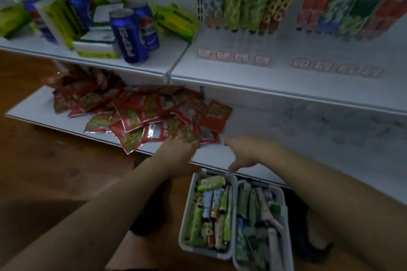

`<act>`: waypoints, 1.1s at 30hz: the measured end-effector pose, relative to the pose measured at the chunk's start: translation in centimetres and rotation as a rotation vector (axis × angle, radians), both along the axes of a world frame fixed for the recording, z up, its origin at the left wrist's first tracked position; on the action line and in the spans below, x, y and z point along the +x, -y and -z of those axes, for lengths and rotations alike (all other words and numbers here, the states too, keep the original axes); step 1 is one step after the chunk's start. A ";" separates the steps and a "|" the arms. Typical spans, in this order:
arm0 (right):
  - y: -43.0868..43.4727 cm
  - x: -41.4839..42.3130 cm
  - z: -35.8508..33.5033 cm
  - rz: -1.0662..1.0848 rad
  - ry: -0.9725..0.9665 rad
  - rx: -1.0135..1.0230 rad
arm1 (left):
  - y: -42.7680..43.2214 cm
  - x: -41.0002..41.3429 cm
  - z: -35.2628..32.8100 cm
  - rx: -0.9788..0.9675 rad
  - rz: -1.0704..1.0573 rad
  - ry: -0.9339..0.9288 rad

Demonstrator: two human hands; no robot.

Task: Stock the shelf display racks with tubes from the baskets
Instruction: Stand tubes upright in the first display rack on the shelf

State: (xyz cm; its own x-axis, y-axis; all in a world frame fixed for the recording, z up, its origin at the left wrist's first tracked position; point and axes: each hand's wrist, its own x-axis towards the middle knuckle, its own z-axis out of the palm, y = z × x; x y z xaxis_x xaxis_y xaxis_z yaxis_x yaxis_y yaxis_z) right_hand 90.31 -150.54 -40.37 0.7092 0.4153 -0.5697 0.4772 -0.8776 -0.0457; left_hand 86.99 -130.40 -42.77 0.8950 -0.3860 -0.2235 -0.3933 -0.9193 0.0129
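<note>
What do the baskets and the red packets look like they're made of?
Baskets: probably moulded plastic, pale grey, matte, with thin rounded rims. Red packets: likely foil or plastic film, glossy, with shiny crinkled edges.

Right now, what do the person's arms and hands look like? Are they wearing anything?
The left hand and right hand are bare, with no gloves. The forearms are bare too: no sleeves, watch or bands show anywhere up to the picture's edge. The picture is too blurry to tell about rings.
</note>
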 end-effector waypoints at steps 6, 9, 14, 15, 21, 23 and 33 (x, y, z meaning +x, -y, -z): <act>0.6 -2.2 9.1 0.245 -0.146 0.200 | 2.8 -3.2 9.8 0.007 -0.108 -0.229; 1.1 -5.0 13.1 0.310 -0.270 0.226 | 2.1 -4.8 13.1 0.031 -0.201 -0.420; 0.1 -7.3 17.5 0.318 -0.325 0.243 | 2.1 -4.5 15.3 -0.094 -0.313 -0.568; -0.3 -7.5 18.1 0.314 -0.335 0.233 | 2.4 -4.6 15.8 -0.127 -0.329 -0.580; -1.4 -7.3 20.6 0.341 -0.335 0.211 | 3.9 -6.0 18.8 -0.145 -0.349 -0.700; -1.2 -7.0 21.2 0.381 -0.349 0.233 | 3.8 -5.8 19.1 -0.186 -0.388 -0.700; -2.7 -3.6 22.2 0.494 0.058 0.370 | 2.8 -3.8 19.0 -0.366 -0.524 -0.611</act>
State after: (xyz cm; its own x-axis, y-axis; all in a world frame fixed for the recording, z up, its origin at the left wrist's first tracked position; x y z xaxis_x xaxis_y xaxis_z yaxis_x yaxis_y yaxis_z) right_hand 86.68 -147.85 -62.56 0.8938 0.1923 -0.4052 0.0290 -0.9263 -0.3756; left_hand 83.17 -133.23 -61.79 0.7418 -0.1009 -0.6630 0.2493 -0.8763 0.4122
